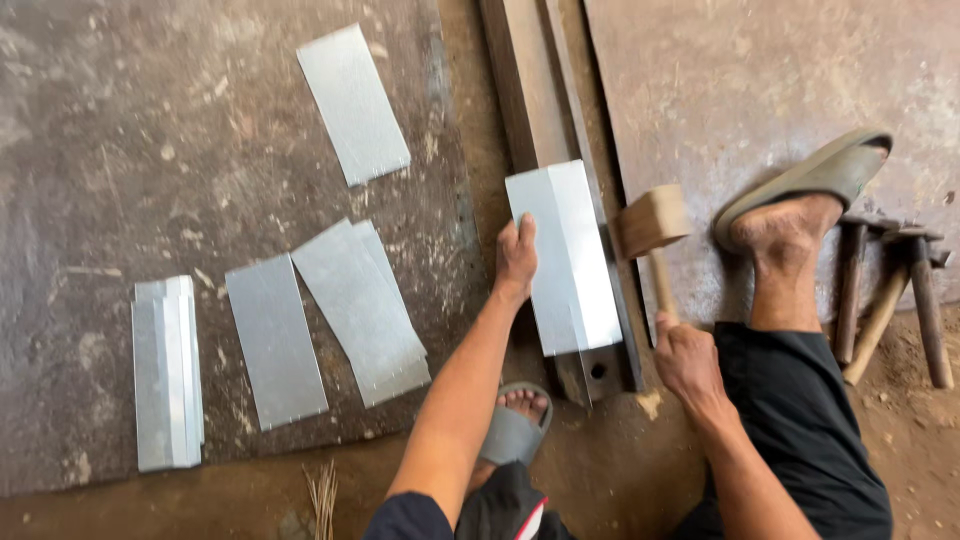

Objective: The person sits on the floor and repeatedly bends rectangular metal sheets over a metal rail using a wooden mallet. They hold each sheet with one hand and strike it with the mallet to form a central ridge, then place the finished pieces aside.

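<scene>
My left hand [516, 258] grips the left edge of a bent metal sheet [568, 250] that lies over a steel angle bar [545, 120]. The fold of the sheet runs along the bar's ridge. In my right hand [686, 358] is the handle of a wooden mallet [651, 222], whose head hovers just right of the sheet. My right foot in a sandal [800, 190] rests beside the mallet, and my left foot in a sandal [516, 420] sits below the bar's near end.
Flat metal sheets lie on the dark floor plate: one at top [353, 102], two overlapped [362, 310], one [275, 340] beside them. A stack of folded sheets [167, 372] is at left. Two hammers [900, 300] lie at right.
</scene>
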{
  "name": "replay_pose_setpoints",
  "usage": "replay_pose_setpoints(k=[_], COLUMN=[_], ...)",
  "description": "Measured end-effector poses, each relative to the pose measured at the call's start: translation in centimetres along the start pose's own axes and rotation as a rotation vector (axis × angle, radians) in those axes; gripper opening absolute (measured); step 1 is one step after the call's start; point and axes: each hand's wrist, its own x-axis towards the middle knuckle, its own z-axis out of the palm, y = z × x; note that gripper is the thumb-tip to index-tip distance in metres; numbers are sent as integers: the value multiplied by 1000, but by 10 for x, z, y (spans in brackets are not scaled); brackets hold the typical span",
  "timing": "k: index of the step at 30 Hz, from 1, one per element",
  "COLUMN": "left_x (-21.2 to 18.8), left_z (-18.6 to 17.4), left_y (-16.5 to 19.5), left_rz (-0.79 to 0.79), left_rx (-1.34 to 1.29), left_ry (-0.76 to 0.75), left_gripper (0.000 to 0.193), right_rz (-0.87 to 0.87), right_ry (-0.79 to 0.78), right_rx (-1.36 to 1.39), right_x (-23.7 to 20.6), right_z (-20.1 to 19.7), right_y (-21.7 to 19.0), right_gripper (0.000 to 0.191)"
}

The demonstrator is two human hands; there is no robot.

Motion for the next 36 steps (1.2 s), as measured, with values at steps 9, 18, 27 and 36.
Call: replay_pose_setpoints(k=[9,18,27,36], left_x=[8,7,-2,2], left_z=[5,14,29,27], left_y=[22,22,21,21], left_rz=[-103,-34,-23,35], left_rx=[26,-13,-75,-58], left_ry=[-75,-58,-18,-8], left_gripper=[51,53,46,48], right_rz=[-45,-135,-67,-220], right_ry=[-80,30,67,115], right_rx=[-52,93,413,475], right_x=[6,-1,-6,-7], right_z=[-29,-38,-71,-76], right_y=[-27,-18,-47,-82], right_gripper=[69,63,46,38])
